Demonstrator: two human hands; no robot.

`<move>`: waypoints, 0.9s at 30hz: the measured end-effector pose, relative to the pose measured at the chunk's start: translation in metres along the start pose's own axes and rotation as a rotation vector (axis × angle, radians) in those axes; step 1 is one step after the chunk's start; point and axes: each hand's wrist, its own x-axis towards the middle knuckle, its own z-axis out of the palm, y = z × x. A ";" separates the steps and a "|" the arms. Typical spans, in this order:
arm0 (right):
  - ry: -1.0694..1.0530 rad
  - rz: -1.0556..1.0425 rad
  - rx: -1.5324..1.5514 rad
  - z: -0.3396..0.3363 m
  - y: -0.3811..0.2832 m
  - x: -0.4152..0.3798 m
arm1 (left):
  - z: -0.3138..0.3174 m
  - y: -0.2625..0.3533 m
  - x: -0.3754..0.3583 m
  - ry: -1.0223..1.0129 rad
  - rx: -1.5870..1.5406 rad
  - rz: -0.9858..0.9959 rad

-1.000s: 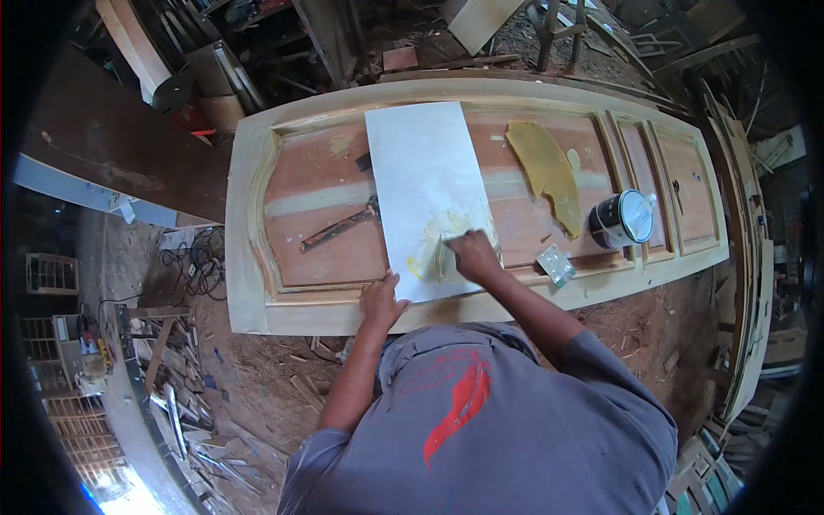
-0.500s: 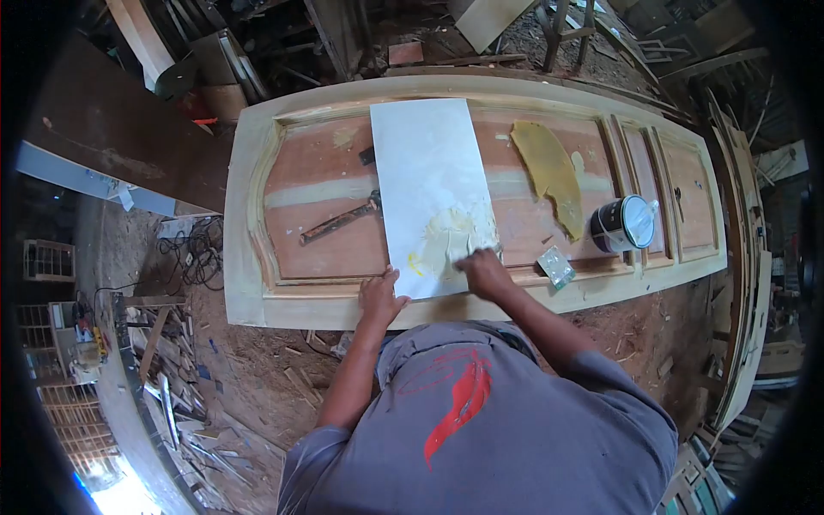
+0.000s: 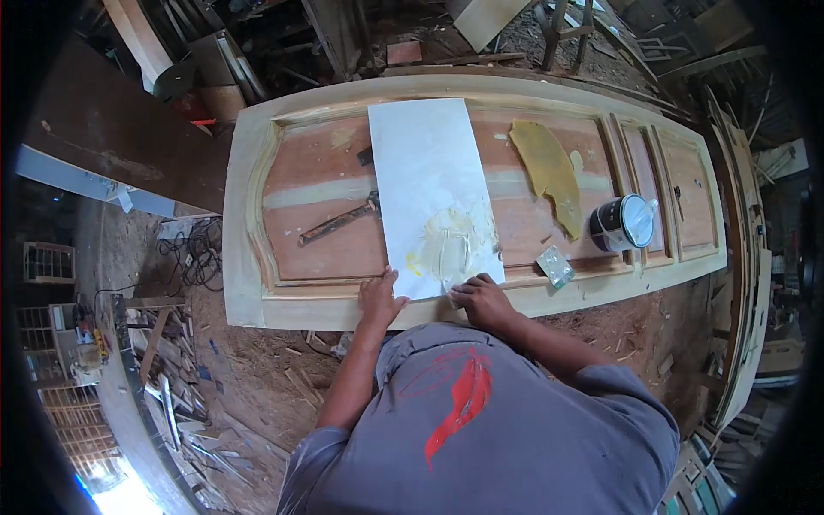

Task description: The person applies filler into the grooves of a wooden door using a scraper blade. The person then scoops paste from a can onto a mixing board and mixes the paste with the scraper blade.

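Note:
A white sheet (image 3: 421, 163) lies across the wooden door panel (image 3: 322, 257), with pale filler paste (image 3: 451, 245) smeared over its near half. My left hand (image 3: 378, 296) holds the sheet's near left corner, its thumb on top and apart from the fingers. At the near edge, my right hand (image 3: 482, 300) is closed around a small pale spreader, mostly hidden by the fingers. From under the sheet's left side sticks out a dark, worn tool handle (image 3: 335, 221). Right of the sheet lie a curved yellowish piece (image 3: 548, 176) and a small clear packet (image 3: 555, 268).
A dark can with a pale lid (image 3: 622, 223) stands on the door's right part, a clear bag on its lid. Wood scraps (image 3: 184, 421) litter the floor at left, near a tangled black cable (image 3: 196, 253). Boards (image 3: 742, 257) lean at the right.
My right hand has moved down toward me to the sheet's near edge, leaving ridged marks in the paste. My left hand stays at the corner.

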 end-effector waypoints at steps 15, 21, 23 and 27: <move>-0.008 0.108 -0.022 -0.017 0.015 0.047 | -0.001 0.000 0.007 -0.011 0.029 0.001; 0.178 0.115 -0.133 0.015 0.047 0.056 | -0.006 0.001 0.006 -0.041 -0.001 -0.001; 0.124 -0.010 -0.109 0.044 0.031 0.024 | -0.005 0.001 0.005 -0.024 -0.003 0.002; -0.059 0.080 -0.043 -0.016 0.006 0.032 | -0.003 0.002 0.003 0.017 0.005 0.018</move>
